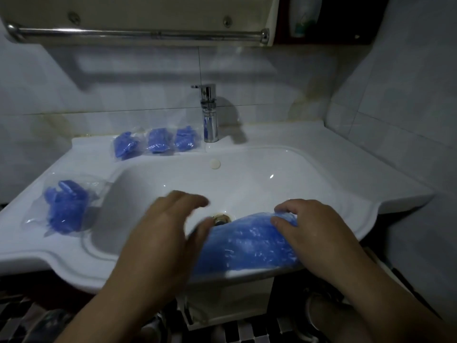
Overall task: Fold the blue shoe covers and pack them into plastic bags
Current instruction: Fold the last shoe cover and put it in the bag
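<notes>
A blue shoe cover lies spread over the front rim of a white sink, reaching from near the drain to the near edge. My right hand presses on its right end with the fingers curled over the top edge. Blurred, my left hand hovers at the cover's left end with its fingers apart and the thumb near the cover's edge. Three clear plastic bags holding folded blue covers sit in a row on the back ledge. A fourth filled bag lies on the left ledge.
A chrome faucet stands at the back centre of the sink, and the drain sits between my hands. A metal towel rail runs above under a cabinet. Tiled walls close in behind and on the right.
</notes>
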Tool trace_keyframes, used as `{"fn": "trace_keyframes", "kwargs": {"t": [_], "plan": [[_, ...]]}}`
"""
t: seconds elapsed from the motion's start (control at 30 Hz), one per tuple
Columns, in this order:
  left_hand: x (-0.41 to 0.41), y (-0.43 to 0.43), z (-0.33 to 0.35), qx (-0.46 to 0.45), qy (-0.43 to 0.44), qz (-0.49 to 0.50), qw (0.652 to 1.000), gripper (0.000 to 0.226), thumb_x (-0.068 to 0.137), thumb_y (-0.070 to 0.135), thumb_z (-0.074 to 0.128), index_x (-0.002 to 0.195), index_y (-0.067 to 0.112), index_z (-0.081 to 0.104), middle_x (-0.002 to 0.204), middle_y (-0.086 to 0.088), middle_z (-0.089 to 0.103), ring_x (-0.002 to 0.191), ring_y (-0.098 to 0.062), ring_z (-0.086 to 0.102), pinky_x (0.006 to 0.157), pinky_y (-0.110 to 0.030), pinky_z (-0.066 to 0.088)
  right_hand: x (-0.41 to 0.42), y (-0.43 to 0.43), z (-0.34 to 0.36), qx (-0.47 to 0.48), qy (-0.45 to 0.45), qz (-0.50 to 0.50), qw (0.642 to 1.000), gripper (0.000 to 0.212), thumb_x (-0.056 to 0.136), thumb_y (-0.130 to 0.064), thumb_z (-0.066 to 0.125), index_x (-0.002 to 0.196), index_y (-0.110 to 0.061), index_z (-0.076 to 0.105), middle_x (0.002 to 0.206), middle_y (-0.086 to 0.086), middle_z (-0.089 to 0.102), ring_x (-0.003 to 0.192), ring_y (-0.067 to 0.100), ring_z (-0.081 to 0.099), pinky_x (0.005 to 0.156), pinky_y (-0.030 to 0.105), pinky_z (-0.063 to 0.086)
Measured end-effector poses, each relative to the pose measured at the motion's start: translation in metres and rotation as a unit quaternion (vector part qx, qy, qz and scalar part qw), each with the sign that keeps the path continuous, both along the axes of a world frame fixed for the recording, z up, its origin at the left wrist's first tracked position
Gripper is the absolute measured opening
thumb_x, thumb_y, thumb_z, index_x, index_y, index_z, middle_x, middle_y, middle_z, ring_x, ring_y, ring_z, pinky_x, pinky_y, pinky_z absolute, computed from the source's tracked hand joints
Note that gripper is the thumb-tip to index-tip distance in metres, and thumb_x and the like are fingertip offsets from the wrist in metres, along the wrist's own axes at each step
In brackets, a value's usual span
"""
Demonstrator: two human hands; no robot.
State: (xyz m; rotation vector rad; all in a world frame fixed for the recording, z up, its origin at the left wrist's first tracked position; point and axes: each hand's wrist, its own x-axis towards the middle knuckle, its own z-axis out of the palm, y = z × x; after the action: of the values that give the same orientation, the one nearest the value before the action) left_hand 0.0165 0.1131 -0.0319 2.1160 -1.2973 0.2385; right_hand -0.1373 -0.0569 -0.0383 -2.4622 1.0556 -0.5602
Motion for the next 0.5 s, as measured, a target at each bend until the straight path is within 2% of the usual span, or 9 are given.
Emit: {"fn": "trace_keyframes", "kwargs": {"t": [0.07,0.13,0.17,0.2,0.23,0.3,0.4,0.47,0.5], "plan": [[-0.014,-0.002,-0.004,0.057,0.044,-0.147,0.987,0.062,0.088,0.068,0.027,0.138,0.038,0.048,0.145,0.027,0.039,0.133,0.009,0.033,0.110,-0.013,0.028,0.002,0.001,0.002,0.002,0.018,0.001,1.000,0.031,0.097,-0.041,0.052,0.124,-0.028,0.062,0.116,-0.007,0.066,0.097,0.009,0.062,0.090,0.028,0.052],[-0.020,-0.003,-0.013,0.127,0.059,-0.171,0.975,0.079,0.081,0.077,0.008,0.150,0.042,0.024,0.155,0.032,0.010,0.140,0.018,0.004,0.111,-0.002,0.003,0.003,0.001,0.003,0.005,0.033,0.000,0.999,0.032,0.098,-0.041,0.051,0.126,-0.028,0.061,0.118,-0.006,0.065,0.097,0.009,0.062,0.090,0.025,0.052],[-0.020,-0.004,-0.017,0.150,0.051,-0.151,0.976,0.083,0.078,0.078,0.003,0.152,0.042,0.016,0.156,0.032,0.006,0.140,0.019,0.001,0.108,0.001,-0.001,0.003,0.001,0.003,0.005,0.038,-0.001,0.999,0.032,0.098,-0.041,0.051,0.126,-0.028,0.061,0.118,-0.006,0.065,0.096,0.009,0.061,0.089,0.024,0.051],[-0.021,-0.005,-0.018,0.162,0.045,-0.130,0.977,0.082,0.080,0.077,0.001,0.153,0.042,0.013,0.157,0.029,0.012,0.141,0.015,0.009,0.108,0.001,0.004,0.003,0.001,0.002,0.003,0.037,0.000,0.999,0.032,0.098,-0.041,0.051,0.125,-0.027,0.062,0.117,-0.007,0.065,0.095,0.008,0.061,0.088,0.022,0.050],[-0.021,-0.007,-0.019,0.169,0.042,-0.113,0.978,0.075,0.086,0.074,0.004,0.152,0.041,0.016,0.156,0.023,0.027,0.139,0.008,0.026,0.110,-0.004,0.016,0.002,0.001,0.002,0.004,0.034,0.002,0.999,0.032,0.098,-0.041,0.051,0.124,-0.026,0.063,0.116,-0.007,0.066,0.094,0.008,0.061,0.087,0.022,0.050],[-0.022,-0.010,-0.019,0.182,0.035,-0.094,0.978,0.050,0.097,0.060,0.016,0.140,0.042,0.033,0.133,0.013,0.057,0.116,-0.005,0.055,0.101,-0.023,0.042,0.001,0.000,0.002,0.015,0.027,0.005,1.000,0.031,0.097,-0.042,0.053,0.120,-0.025,0.065,0.115,-0.006,0.067,0.094,0.009,0.062,0.088,0.023,0.050],[-0.021,-0.015,-0.022,0.206,0.013,-0.049,0.977,0.026,0.102,0.044,0.027,0.105,0.037,0.052,0.101,0.009,0.067,0.090,-0.009,0.062,0.086,-0.033,0.052,-0.001,-0.006,0.001,0.046,0.001,0.004,0.999,0.030,0.094,-0.045,0.056,0.112,-0.025,0.069,0.109,-0.009,0.068,0.091,0.007,0.062,0.086,0.026,0.050],[-0.023,-0.018,-0.023,0.226,0.006,-0.029,0.974,0.016,0.099,0.033,0.038,0.100,0.034,0.054,0.098,0.008,0.066,0.088,-0.011,0.062,0.085,-0.032,0.053,-0.005,-0.010,0.004,0.043,-0.032,-0.036,0.998,0.033,0.091,-0.048,0.057,0.112,-0.026,0.069,0.103,-0.011,0.068,0.086,0.006,0.062,0.082,0.027,0.050],[-0.024,-0.019,-0.023,0.233,0.008,-0.027,0.972,0.014,0.097,0.031,0.041,0.100,0.033,0.055,0.098,0.007,0.066,0.089,-0.012,0.062,0.085,-0.032,0.053,-0.009,-0.010,0.007,0.005,-0.067,-0.067,0.995,0.034,0.090,-0.047,0.058,0.112,-0.025,0.070,0.097,-0.009,0.069,0.082,0.008,0.062,0.080,0.028,0.051]]}}
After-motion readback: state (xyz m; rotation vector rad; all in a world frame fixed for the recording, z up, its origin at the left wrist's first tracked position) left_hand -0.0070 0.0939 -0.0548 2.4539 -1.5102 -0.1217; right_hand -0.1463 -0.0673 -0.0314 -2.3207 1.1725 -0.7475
